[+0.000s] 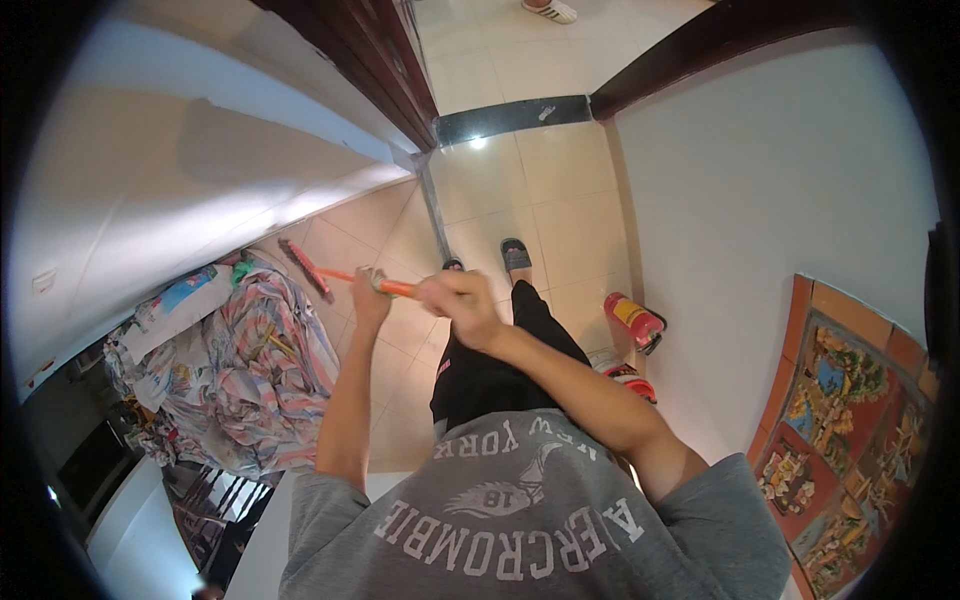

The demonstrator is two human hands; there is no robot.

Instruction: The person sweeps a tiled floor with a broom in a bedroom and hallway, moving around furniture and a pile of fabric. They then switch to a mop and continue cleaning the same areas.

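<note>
Both of my hands grip the orange handle of a push broom (397, 288). My left hand (369, 292) is closed around the shaft farther down, toward the head. Higher up, my right hand (461, 306) wraps the top end and looks slightly blurred. The broom's red head (306, 268) with dark bristles rests low at the left, over the tiles close to the wall. Just below the head lies a large heap of striped plastic sheeting (262, 375).
A red fire extinguisher (634, 321) stands by the right wall, with a red and white item (630, 381) beside it. A dark threshold (517, 120) crosses the doorway ahead. Beyond it shows another person's slippered foot (553, 10). A relief panel (847, 435) hangs at right.
</note>
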